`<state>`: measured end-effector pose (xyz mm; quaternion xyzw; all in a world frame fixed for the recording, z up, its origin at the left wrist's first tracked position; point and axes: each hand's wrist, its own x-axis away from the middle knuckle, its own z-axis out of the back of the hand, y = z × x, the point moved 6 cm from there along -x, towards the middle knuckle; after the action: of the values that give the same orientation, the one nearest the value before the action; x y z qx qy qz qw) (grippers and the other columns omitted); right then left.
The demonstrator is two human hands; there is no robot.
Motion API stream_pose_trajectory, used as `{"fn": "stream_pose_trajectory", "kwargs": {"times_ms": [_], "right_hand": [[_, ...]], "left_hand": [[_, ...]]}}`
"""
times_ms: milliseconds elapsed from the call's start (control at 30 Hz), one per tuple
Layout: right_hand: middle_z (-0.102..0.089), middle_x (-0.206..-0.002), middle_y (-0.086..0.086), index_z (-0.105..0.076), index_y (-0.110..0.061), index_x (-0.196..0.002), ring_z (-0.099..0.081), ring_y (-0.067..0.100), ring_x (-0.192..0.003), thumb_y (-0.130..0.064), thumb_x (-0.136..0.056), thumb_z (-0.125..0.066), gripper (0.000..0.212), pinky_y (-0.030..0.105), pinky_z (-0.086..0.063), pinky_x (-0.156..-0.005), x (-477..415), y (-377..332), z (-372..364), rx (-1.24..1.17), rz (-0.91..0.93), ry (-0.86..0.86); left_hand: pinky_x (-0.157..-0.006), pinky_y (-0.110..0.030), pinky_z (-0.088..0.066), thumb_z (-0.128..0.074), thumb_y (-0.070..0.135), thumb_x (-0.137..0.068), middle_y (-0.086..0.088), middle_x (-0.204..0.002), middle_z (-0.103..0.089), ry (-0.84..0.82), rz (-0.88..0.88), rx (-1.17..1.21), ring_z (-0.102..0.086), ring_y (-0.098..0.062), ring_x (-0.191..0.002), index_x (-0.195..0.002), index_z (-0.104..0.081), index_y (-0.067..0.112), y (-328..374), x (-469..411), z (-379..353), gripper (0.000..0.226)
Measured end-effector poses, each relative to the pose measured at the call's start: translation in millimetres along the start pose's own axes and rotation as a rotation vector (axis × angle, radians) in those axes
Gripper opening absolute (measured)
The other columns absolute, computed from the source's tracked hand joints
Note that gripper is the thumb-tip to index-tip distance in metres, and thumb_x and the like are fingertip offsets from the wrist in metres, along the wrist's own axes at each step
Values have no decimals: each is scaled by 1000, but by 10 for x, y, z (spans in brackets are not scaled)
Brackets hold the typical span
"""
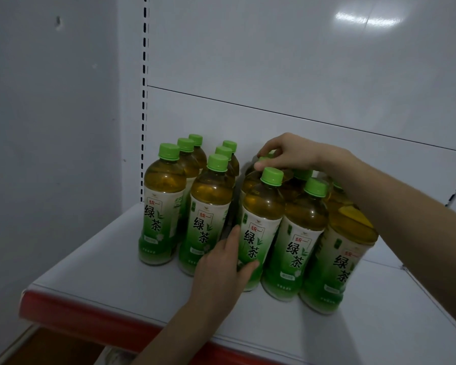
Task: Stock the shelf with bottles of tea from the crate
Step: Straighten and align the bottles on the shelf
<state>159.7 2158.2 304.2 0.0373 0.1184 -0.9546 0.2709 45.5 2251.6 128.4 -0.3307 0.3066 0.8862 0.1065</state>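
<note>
Dim, bluish light; a glare patch (369,20) shines on the back panel (274,61); wide-angle edges bend, slightly soft.

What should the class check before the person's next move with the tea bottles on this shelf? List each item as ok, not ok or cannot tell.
1. Left hand holds the front bottle at its label: ok.
2. Right hand has its fingers on the rear cap: ok.
3. Left block of six bottles stands upright in two rows: ok.
4. Right group closed up against the left block: not ok, a dark gap shows between them.
5. Rightmost bottle capped: cannot tell, the right forearm covers its top.
6. Crate within reach of the shelf: cannot tell, no crate in view.
</note>
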Motion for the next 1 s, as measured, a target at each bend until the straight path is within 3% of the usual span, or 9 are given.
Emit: {"fn": "stream_pose_trajectory", "kwargs": {"times_ms": [67,133,300,467,600,667,1000], "right_hand": [[-60,-92,-4,-58,-18,-110,-60,9,-81,-40,-80,-63,37,22,-49,-75,32,39,28,-132,-39,-57],[-62,-93,-3,-60,-18,-107,-61,7,-80,-38,-85,-59,30,27,-51,-79,21,92,54,-174,-54,-43],[-63,-95,-4,-62,-20,-104,-62,11,-86,-40,-86,-56,27,29,-53,-80,-2,139,10,-196,-43,-34],[-65,-92,9,-63,-12,-97,-64,22,-87,-30,-89,-56,22,36,-50,-80,-90,240,206,-201,-23,233],[-60,-119,11,-55,-9,-122,-54,25,-112,-25,-87,-60,38,37,-42,-100,-252,297,96,57,-67,55],[-57,-127,13,-51,-10,-127,-52,27,-117,-20,-89,-57,40,38,-40,-102,-320,285,24,105,-71,0],[-61,-120,15,-58,-10,-119,-58,28,-109,-17,-87,-60,33,34,-44,-89,-443,278,17,173,-80,70]], "left_hand": [[-78,-32,-52,-69,38,-73,-6,-109,-64,11,19,88,-64,-21,-96,-135,-39,10,24,7,13,75],[-95,-22,-37,-65,33,-81,-4,-130,-52,-30,62,223,-51,-17,-117,-144,-20,16,23,26,-21,78],[-93,-11,-28,-64,28,-83,-5,-130,-53,-37,65,294,-50,-15,-119,-144,-16,19,-14,44,-72,78],[-95,-11,-29,-63,28,-84,-2,-134,-51,-50,58,318,-48,-12,-122,-144,-13,22,-61,57,-82,78],[-94,-13,-32,-63,26,-84,-4,-130,-54,-49,51,312,-51,-15,-119,-144,-15,20,-67,30,-73,78],[-94,-13,-33,-64,26,-83,-5,-129,-55,-58,46,307,-52,-16,-118,-144,-18,18,-60,23,-70,77],[-92,-15,-36,-55,37,-76,-7,-124,-59,-66,46,283,-57,-17,-112,-142,-23,16,-75,42,-89,77]]}}
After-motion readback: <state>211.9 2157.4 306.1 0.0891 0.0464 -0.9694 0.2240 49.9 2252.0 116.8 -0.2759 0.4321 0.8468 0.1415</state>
